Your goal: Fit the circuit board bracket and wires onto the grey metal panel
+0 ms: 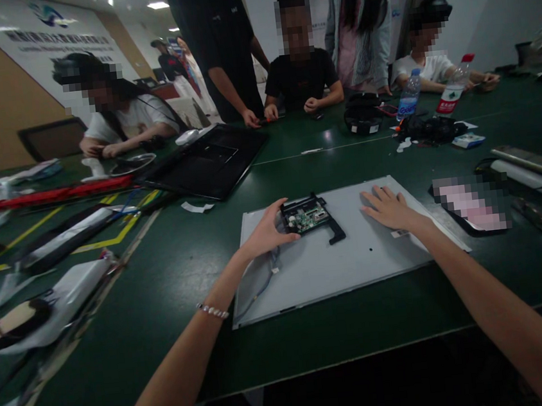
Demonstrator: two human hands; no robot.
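Observation:
A flat silver-grey panel [308, 283], like the back of a display screen, lies on the green table before me. On its upper middle sits a green circuit board [312, 217] in a black plastic bracket [336, 230]. My left hand [274, 230] grips the left end of the bracketed board between thumb and fingers. Its cable [263, 286] trails down the panel's left side. My right hand [388, 209] rests flat on the panel's right part, fingers spread, holding nothing. A small label [399, 233] shows just below that palm.
Beyond the panel lies a black monitor cover [208, 161]. Right of it is a phone [470, 208]; two bottles [409, 95] stand farther back. Tools and a white device [72, 295] crowd the left. Several people sit or stand across the table [175, 303].

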